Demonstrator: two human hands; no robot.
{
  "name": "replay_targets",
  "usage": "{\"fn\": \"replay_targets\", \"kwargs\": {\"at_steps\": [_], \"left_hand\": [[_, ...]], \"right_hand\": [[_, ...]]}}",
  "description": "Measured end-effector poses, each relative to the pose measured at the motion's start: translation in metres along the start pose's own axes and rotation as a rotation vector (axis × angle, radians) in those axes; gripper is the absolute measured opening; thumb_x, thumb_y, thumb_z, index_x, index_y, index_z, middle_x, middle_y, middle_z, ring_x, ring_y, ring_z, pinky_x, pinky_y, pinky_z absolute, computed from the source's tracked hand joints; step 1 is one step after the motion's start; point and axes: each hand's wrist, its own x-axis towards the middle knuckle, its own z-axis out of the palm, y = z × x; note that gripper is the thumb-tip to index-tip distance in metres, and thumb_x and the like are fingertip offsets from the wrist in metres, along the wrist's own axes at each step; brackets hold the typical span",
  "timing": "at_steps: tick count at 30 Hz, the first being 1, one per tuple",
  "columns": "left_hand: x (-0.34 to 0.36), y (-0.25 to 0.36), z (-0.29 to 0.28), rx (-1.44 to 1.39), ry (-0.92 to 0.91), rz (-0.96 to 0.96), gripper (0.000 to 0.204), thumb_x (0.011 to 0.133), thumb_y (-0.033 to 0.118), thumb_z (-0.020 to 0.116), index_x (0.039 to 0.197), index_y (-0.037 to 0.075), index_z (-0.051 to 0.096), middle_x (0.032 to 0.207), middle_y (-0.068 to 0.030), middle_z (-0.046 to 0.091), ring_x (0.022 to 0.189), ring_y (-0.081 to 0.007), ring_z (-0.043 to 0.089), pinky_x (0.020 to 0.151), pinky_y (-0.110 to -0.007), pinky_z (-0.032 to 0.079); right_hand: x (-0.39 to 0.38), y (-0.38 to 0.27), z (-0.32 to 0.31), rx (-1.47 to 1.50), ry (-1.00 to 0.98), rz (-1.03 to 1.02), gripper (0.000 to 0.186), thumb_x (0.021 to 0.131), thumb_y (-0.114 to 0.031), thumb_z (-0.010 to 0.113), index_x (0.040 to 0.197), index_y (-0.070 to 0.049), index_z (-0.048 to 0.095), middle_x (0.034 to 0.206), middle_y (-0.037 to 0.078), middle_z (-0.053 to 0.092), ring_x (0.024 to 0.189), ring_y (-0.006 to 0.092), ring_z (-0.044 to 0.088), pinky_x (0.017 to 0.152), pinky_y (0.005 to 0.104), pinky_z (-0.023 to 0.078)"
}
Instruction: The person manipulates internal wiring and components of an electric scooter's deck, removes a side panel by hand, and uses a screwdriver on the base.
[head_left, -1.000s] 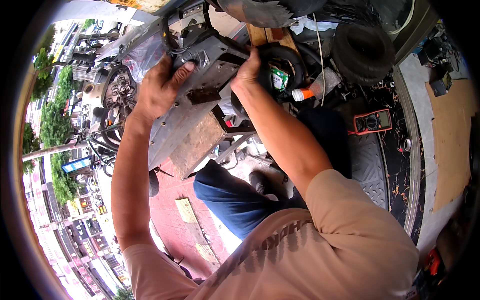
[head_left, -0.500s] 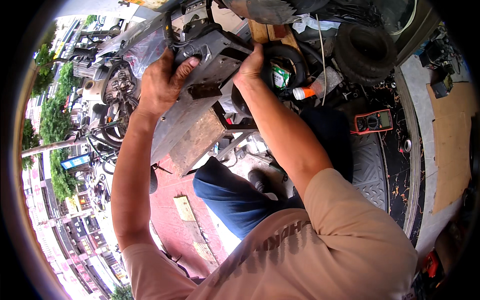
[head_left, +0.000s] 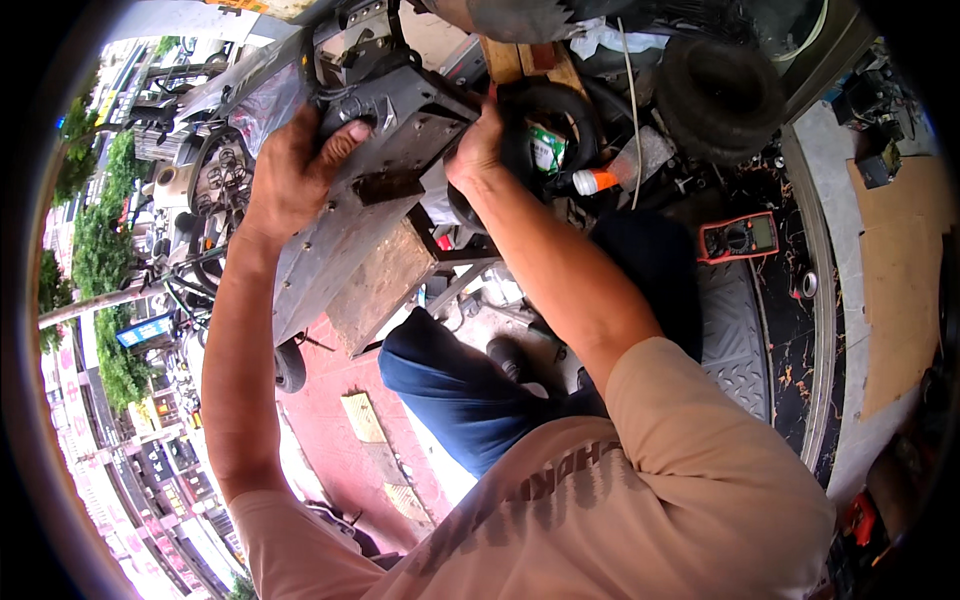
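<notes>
Frame (head_left: pixel 338 238): grey metal, matt, scuffed. Tyre (head_left: pixel 683 115): matt black rubber. Bag (head_left: pixel 262 112): clear glossy plastic. Multimeter (head_left: pixel 738 238): smooth plastic casing. Cardboard (head_left: pixel 905 290): matt. Floor plate (head_left: pixel 735 345): raised pattern, looks metal. Trousers (head_left: pixel 440 390): blue cloth. Shirt (head_left: pixel 710 440): matt cloth.

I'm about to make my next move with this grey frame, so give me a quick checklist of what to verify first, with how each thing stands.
1. Left hand on the grey frame: ok, thumb lying over its upper part.
2. Right hand gripping the frame's right side: cannot tell; it is at the edge, but its fingers are mostly hidden.
3. Frame resting firmly on the board beneath: cannot tell; the contact is hidden.
4. Multimeter apart from the frame: ok, it lies well off to the right.
5. Space right of the right hand uncluttered: not ok; an orange and clear bottle and a tyre are there.
</notes>
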Motion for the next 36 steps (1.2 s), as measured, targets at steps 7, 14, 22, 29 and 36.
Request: {"fn": "replay_targets", "kwargs": {"at_steps": [7, 14, 22, 29, 36], "left_hand": [[-0.003, 0.003, 0.008, 0.007, 0.088, 0.005, 0.051, 0.098, 0.046, 0.07, 0.094, -0.003, 0.058, 0.078, -0.0248, 0.064, 0.074, -0.0432, 0.063, 0.07, -0.045, 0.05], [-0.004, 0.006, 0.01, 0.0, 0.087, -0.021, 0.05, 0.098, 0.047, 0.069, 0.103, -0.002, 0.062, 0.085, -0.0253, 0.068, 0.082, -0.0455, 0.067, 0.074, -0.045, 0.052], [-0.003, 0.002, 0.009, 0.067, 0.092, 0.048, 0.047, 0.098, 0.043, 0.069, 0.107, -0.003, 0.062, 0.087, -0.0257, 0.068, 0.083, -0.0458, 0.066, 0.074, -0.045, 0.052], [0.001, 0.0, -0.004, 0.059, -0.019, 0.05, 0.046, 0.101, 0.042, 0.065, 0.104, -0.003, 0.058, 0.08, -0.0266, 0.064, 0.076, -0.0475, 0.061, 0.069, -0.046, 0.05], [-0.006, -0.012, -0.003, -0.021, 0.007, 0.117, 0.043, 0.104, 0.039, 0.062, 0.107, -0.003, 0.055, 0.075, -0.0238, 0.061, 0.069, -0.0432, 0.059, 0.066, -0.042, 0.049]], "right_hand": [[0.011, 0.005, -0.001, 0.02, 0.065, -0.033, 0.038, 0.092, -0.038, 0.052, 0.106, -0.009, 0.072, 0.11, 0.007, 0.074, 0.102, 0.0236, 0.068, 0.097, 0.0353, 0.049], [0.022, 0.013, -0.005, 0.057, 0.059, -0.088, 0.038, 0.093, -0.038, 0.052, 0.107, -0.008, 0.07, 0.112, 0.008, 0.072, 0.103, 0.0235, 0.067, 0.097, 0.0356, 0.048], [0.018, 0.009, -0.005, 0.063, 0.002, -0.066, 0.042, 0.094, -0.041, 0.049, 0.109, -0.009, 0.069, 0.113, 0.009, 0.072, 0.105, 0.0243, 0.067, 0.098, 0.0371, 0.049], [0.014, 0.007, -0.004, 0.006, 0.045, -0.063, 0.046, 0.096, -0.043, 0.045, 0.111, -0.008, 0.069, 0.113, 0.009, 0.073, 0.104, 0.0253, 0.068, 0.099, 0.0388, 0.05], [0.004, -0.006, -0.003, -0.118, 0.002, -0.002, 0.042, 0.098, -0.041, 0.044, 0.112, -0.011, 0.069, 0.118, 0.009, 0.073, 0.111, 0.0245, 0.066, 0.102, 0.0404, 0.047]]}}
